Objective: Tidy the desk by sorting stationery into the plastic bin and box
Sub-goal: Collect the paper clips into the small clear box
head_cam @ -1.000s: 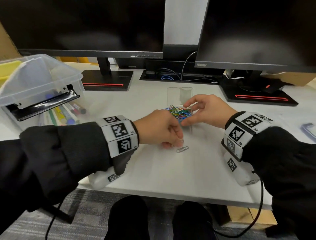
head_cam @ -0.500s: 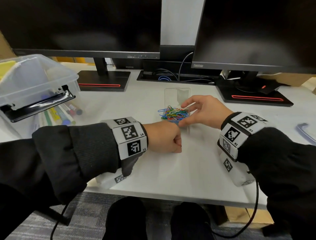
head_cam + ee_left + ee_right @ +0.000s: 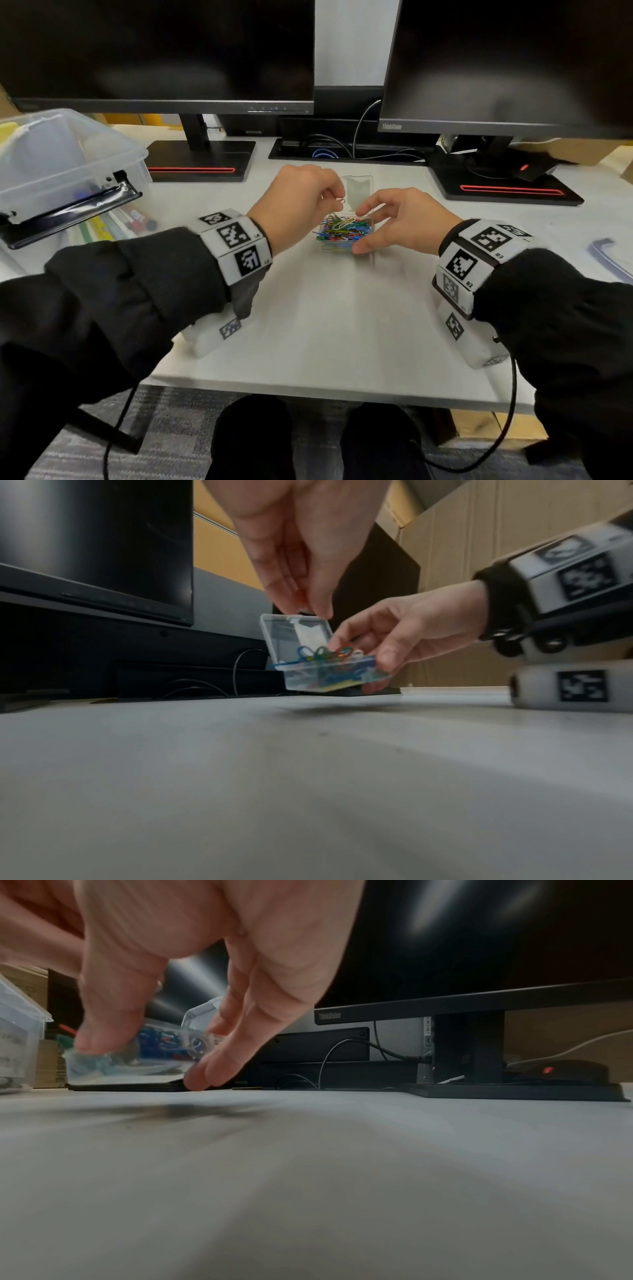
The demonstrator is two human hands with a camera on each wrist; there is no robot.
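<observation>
A small clear box full of coloured paper clips sits mid-desk with its lid standing open behind. My right hand grips the box, thumb on the near side and fingers on the far side. The left wrist view shows the box tilted and just off the desk. My left hand hovers above the box and pinches a silver paper clip. The big clear plastic bin stands at the far left.
Markers and pens lie under the bin's raised edge with its black latch. Two monitors stand behind on black bases, cables between them. A bluish item lies at the right edge.
My left hand closed on the silver clip that lay on the desk near me and lifted it forward to above the box. The right hand stayed on the box.
</observation>
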